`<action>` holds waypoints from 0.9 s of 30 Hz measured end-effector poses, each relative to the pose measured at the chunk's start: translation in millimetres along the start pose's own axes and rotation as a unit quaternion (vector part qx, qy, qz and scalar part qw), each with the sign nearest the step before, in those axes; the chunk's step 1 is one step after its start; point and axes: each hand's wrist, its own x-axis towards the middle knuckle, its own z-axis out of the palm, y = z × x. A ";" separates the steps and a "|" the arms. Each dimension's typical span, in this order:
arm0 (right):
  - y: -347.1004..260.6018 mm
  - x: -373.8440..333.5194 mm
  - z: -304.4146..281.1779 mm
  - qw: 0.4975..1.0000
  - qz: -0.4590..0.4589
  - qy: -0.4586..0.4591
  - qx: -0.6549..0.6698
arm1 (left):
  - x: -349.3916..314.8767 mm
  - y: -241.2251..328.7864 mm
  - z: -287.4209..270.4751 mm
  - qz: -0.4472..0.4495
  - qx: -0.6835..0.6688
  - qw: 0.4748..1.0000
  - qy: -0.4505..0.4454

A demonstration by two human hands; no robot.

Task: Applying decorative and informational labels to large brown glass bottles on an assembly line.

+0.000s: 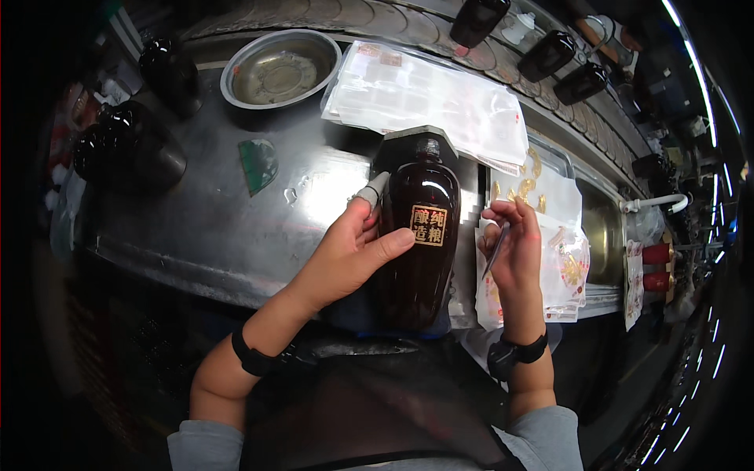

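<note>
A dark brown glossy bottle (420, 279) with a gold-framed square label (430, 225) lies in front of me, its neck pointing away. My left hand (357, 243) grips its left side, with the thumb on the label's edge and a pale covering on one fingertip. Beyond the bottle's neck shows a dark angular block (399, 147). To the right of the bottle, apart from it, my right hand (514, 247) is closed on a thin grey tool (494, 253) that points down toward me; its exact kind is unclear.
Transparent sheets (428, 90) lie behind the bottle. Sheets with gold and red decals (569, 263) lie at the right, beside a sink (603, 243). A metal basin (228, 82) and a green scraper-like piece (255, 165) are at the left, near more dark bottles (133, 149). A conveyor (369, 17) carries bottles.
</note>
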 end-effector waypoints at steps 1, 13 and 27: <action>-8.5 -3.9 -1.5 0.995 0.028 -0.083 0.040 | -0.4 -1.5 1.7 -0.001 0.010 1.000 0.005; -11.8 -61.8 78.0 0.746 -0.453 -0.138 -0.469 | -3.4 -8.6 6.0 0.030 0.027 0.998 0.048; -35.1 -31.9 116.8 0.684 -0.488 -0.239 -0.487 | -3.2 -2.3 -8.7 -0.006 -0.045 0.999 -0.003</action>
